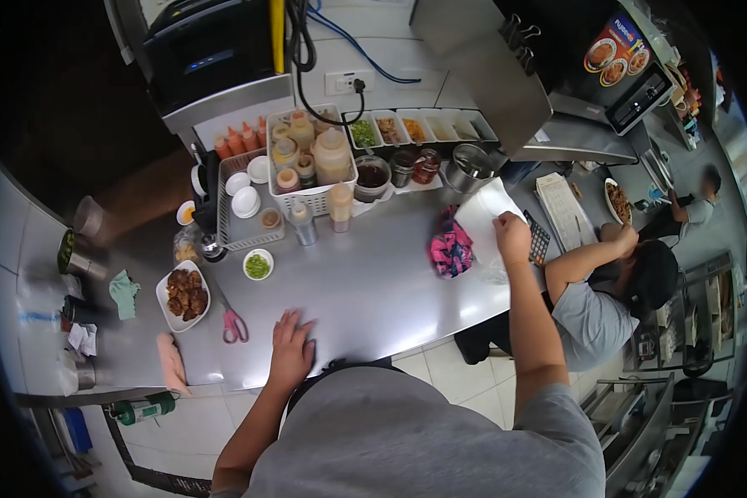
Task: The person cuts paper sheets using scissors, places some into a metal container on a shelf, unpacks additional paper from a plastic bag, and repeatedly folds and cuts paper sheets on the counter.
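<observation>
My left hand (pixel 293 342) lies on the steel counter (pixel 357 290) near its front edge, fingers spread, holding nothing. My right hand (pixel 513 237) reaches out to the right, its fingers pinched at the edge of a stack of white paper (pixel 483 209). Clear plastic shows below that paper. A bunched pink and navy cloth (pixel 451 246) lies just left of it, and a calculator (pixel 537 239) sits to its right. Closest to my left hand are pink-handled scissors (pixel 234 326), a white dish of browned meat (pixel 186 296) and a small bowl of chopped green onion (pixel 258 265).
Squeeze bottles (pixel 332 156) fill a white basket along the back. Beside it stand a tray of toppings (pixel 415 129), sauce jars (pixel 426 166) and a steel pot (pixel 470 168). A co-worker (pixel 598 319) is close on my right, one hand by an oval dish of food (pixel 617 202).
</observation>
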Motion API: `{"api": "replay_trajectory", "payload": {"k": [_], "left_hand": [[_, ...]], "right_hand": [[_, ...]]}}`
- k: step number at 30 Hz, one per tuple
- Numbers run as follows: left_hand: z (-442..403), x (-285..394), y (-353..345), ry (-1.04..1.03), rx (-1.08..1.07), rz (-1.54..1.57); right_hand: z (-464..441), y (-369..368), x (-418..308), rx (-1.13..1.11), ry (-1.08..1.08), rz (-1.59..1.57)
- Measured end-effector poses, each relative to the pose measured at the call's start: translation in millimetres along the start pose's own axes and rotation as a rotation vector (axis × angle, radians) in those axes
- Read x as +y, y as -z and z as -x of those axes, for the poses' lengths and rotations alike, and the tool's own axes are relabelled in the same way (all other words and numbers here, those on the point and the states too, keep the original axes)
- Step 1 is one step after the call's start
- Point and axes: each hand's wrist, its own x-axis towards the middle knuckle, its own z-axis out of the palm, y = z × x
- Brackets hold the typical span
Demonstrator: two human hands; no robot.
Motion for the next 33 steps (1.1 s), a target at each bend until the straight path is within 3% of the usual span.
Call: {"api": "replay_trajectory", "payload": {"k": [3,6,10,13,16,18,20,22,24,26,33], "left_hand": [[-22,29,-29,-0.027,0.013,0.025],[-38,52,-47,-0.050,0.043,0.038],[-42,74,-55,-0.005,0.085,0.109],[-40,86,-54,0.039,0.092,0.156],[-53,114,-29,0.173,-0.067,0.560],[-62,111,-35,0.103,-0.110,0.720],[-74,126,-24,0.068,-0.182,0.950],[-82,147,-6,-0.016,-0.216,1.142],[-87,152,3,-0.093,-0.254,1.315],[-83,145,10,0.039,-0.321,1.384],[-68,118,33,0.374,-0.279,1.676]], "right_hand": [[-3,-11,-7,0.131,-0.119,-0.089],[-14,-2,-6,0.020,-0.198,-0.342],[-25,-8,22,-0.083,-0.147,-0.491],[-22,10,22,0.078,-0.175,-0.591],[11,60,-28,-0.142,-0.060,-1.001],[41,79,-66,-0.466,0.025,-1.129],[73,80,-100,-0.577,0.051,-1.196],[102,70,-128,-0.694,-0.059,-1.299],[123,54,-147,-0.965,-0.316,-1.537],[136,52,-165,-1.066,-0.392,-1.584],[162,32,-197,-1.003,-0.381,-1.555]]}}
